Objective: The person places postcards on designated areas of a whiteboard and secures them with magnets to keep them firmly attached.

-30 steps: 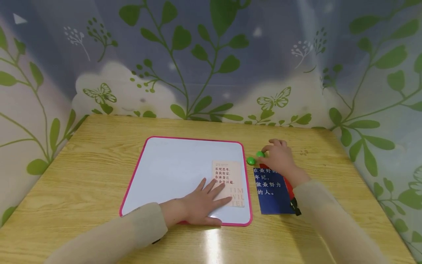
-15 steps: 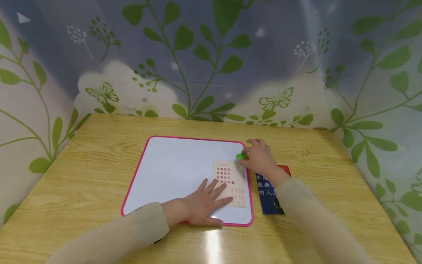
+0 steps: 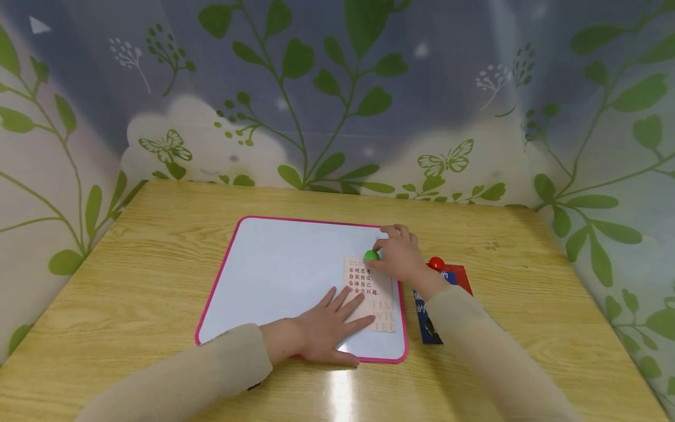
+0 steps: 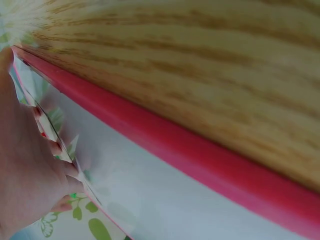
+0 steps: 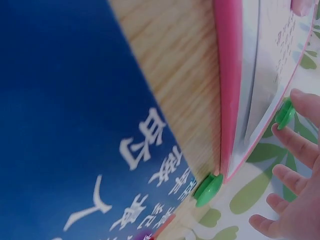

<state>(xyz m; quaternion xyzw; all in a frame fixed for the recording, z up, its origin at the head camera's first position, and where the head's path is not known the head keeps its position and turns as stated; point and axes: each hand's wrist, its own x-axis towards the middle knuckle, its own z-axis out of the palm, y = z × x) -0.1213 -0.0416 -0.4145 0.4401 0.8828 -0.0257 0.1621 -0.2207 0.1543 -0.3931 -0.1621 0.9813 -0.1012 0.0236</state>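
My left hand (image 3: 329, 331) lies with spread fingers on the whiteboard (image 3: 285, 264) near its front edge, fingertips over a cream card (image 3: 384, 290) printed with Chinese text. My right hand (image 3: 402, 256) pinches a green round magnet (image 3: 371, 255) between thumb and forefinger at the card's top edge; its other fingers are apart. Whether the magnet touches the card cannot be told. A second green magnet (image 5: 208, 190) sits between the board and a blue card (image 5: 60, 100) in the right wrist view. The right hand and arm hide it in the head view.
Right of the board, a red card (image 3: 464, 278) lies partly under the blue one, with a red round magnet (image 3: 436, 263) at their top edge. The wooden table (image 3: 174, 234) meets a leaf-patterned curtain (image 3: 337, 146) at the back and sides.
My right hand has taken hold of one green magnet and carried it left, from beside the board to the cream card's top. The red magnet has come into view. My left hand stays put.
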